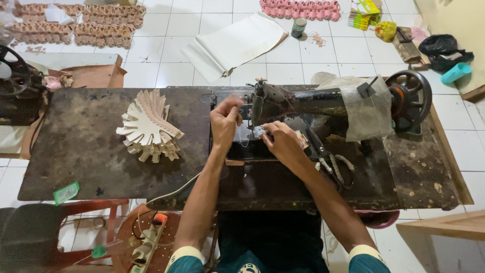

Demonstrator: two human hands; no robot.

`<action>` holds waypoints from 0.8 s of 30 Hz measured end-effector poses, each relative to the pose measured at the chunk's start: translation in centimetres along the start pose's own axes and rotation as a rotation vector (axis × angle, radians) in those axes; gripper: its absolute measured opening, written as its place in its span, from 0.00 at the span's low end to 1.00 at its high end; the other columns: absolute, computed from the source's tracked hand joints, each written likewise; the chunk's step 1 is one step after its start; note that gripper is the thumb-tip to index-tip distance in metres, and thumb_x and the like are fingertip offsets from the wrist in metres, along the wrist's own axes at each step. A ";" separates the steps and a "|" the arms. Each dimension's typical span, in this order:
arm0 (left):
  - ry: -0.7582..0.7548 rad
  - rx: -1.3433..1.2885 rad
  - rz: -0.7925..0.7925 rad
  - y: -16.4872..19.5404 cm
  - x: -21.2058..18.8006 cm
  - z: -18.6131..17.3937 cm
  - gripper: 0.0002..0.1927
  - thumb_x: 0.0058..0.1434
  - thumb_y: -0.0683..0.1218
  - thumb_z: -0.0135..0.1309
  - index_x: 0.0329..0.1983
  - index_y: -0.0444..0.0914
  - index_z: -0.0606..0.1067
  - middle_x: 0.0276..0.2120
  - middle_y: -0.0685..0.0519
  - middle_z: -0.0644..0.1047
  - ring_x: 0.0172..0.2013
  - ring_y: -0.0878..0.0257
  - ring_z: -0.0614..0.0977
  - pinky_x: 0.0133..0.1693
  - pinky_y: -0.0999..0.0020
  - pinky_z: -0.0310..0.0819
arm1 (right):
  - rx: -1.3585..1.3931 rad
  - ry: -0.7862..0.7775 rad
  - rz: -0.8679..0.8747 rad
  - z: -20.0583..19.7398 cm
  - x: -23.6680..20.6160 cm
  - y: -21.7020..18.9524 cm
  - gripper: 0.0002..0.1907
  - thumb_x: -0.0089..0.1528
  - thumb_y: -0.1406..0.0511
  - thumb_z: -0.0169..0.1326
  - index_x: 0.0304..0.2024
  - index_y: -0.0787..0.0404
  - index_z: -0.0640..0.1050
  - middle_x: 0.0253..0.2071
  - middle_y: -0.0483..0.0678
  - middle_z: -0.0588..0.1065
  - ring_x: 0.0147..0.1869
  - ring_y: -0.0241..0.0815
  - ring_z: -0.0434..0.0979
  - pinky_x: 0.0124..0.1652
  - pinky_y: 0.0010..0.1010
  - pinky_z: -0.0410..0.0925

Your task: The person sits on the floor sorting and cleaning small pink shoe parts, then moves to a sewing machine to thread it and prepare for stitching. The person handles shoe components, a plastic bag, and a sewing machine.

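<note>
Left hand (225, 120) raised at needle end of black sewing machine (323, 101), fingertips pinched together, apparently on thread or a small part there; exact item too fine to resolve; right hand (284, 145) lying flat over small pale workpiece (255, 132) on machine bed just below needle, fingers pressing it down rather than clenched; judged step: setting piece under needle; best done by keeping piece flat and square to presser foot, fingertips clear of needle path, thread held taut; scissors with wrapped handles (331, 161) just right of right hand; fanned stack of pale cut pieces (148, 129) well left on dark worktable (86, 151); needle, presser foot and most of workpiece hidden by hands; handwheel (410, 96) partly behind plastic sheet
</note>
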State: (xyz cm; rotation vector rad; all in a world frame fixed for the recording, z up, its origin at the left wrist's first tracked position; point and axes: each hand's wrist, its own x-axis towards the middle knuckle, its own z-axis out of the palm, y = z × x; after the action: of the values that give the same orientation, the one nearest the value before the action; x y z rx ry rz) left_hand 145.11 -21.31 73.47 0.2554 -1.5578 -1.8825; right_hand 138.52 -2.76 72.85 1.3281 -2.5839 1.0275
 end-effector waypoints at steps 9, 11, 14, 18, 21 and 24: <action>0.087 0.087 -0.117 -0.7 0.4 0.2 0.15 0.69 0.49 0.54 0.49 0.31 0.77 0.17 0.60 0.71 0.16 0.72 0.73 0.19 0.76 0.67 | -0.040 0.015 -0.051 0.3 0.1 0.1 0.11 0.60 0.65 0.62 0.43 0.62 0.81 0.39 0.52 0.78 0.45 0.54 0.77 0.44 0.45 0.71; 0.053 0.080 -0.061 -0.8 0.3 0.0 0.17 0.70 0.49 0.56 0.50 0.29 0.79 0.19 0.60 0.74 0.19 0.73 0.73 0.21 0.76 0.66 | -0.033 0.003 -0.043 0.3 0.1 0.1 0.10 0.60 0.65 0.62 0.43 0.62 0.81 0.38 0.52 0.78 0.45 0.54 0.77 0.43 0.45 0.70; -0.029 -0.060 -0.003 -0.9 0.2 -0.3 0.23 0.66 0.51 0.57 0.57 0.30 0.77 0.24 0.61 0.75 0.21 0.73 0.73 0.23 0.75 0.67 | -0.014 -0.011 -0.050 0.2 0.2 0.1 0.10 0.61 0.65 0.61 0.43 0.63 0.81 0.37 0.53 0.78 0.44 0.54 0.77 0.43 0.45 0.70; 0.032 -0.031 -0.050 -1.1 0.3 0.0 0.21 0.67 0.49 0.58 0.59 0.34 0.75 0.17 0.61 0.71 0.16 0.74 0.71 0.19 0.76 0.66 | 0.003 0.000 -0.089 0.1 0.3 0.1 0.09 0.60 0.67 0.60 0.43 0.63 0.81 0.37 0.53 0.78 0.44 0.54 0.77 0.44 0.44 0.70; 0.061 -0.079 -0.155 -1.1 0.4 0.1 0.18 0.69 0.48 0.59 0.54 0.29 0.77 0.19 0.61 0.70 0.18 0.74 0.69 0.21 0.76 0.62 | 0.014 -0.009 -0.057 0.2 0.3 0.0 0.08 0.60 0.67 0.60 0.41 0.63 0.81 0.35 0.53 0.77 0.43 0.55 0.77 0.43 0.45 0.70; -0.001 -0.062 -0.106 -0.6 0.5 -0.2 0.18 0.69 0.46 0.60 0.55 0.29 0.77 0.22 0.61 0.73 0.20 0.74 0.70 0.23 0.76 0.63 | 0.031 -0.023 -0.050 0.6 0.4 0.0 0.07 0.60 0.67 0.60 0.40 0.62 0.82 0.34 0.53 0.76 0.42 0.55 0.77 0.42 0.45 0.70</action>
State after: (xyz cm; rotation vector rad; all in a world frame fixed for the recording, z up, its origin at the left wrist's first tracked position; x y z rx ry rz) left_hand 144.64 -21.73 73.03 0.3155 -1.5100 -2.0091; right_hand 138.37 -3.36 72.54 1.4123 -2.5471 1.0542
